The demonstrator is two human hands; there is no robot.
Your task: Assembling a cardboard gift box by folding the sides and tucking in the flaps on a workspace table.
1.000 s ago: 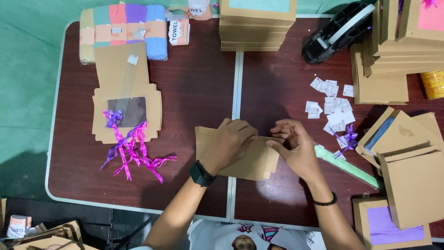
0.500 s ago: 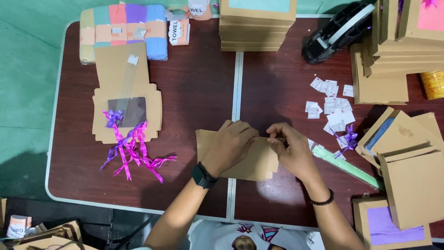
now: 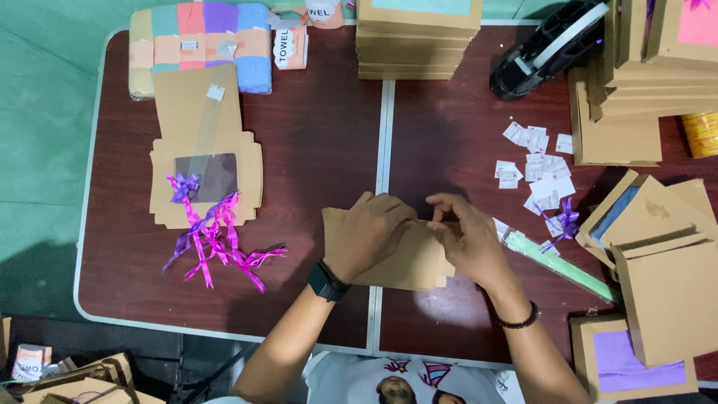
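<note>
A flat brown cardboard box blank (image 3: 410,262) lies on the dark red table (image 3: 314,135) near its front edge. My left hand (image 3: 370,232), with a black watch on the wrist, presses down on the blank's left half. My right hand (image 3: 467,239), with a dark bracelet on the wrist, grips the blank's right part, fingers curled over its top edge. Both hands meet at the upper middle of the blank, which they largely hide.
Unfolded window box blanks (image 3: 203,161) with purple and pink ribbons (image 3: 213,236) lie at left. Folded coloured towels (image 3: 198,41) and a box stack (image 3: 415,37) sit at the back. A black tape dispenser (image 3: 550,49), white paper tags (image 3: 535,164), a green strip (image 3: 561,262) and more boxes (image 3: 666,284) crowd the right.
Both hands shifted slightly on the cardboard blank; the fingertips have come closer together at its top edge. Nothing else on the table moved.
</note>
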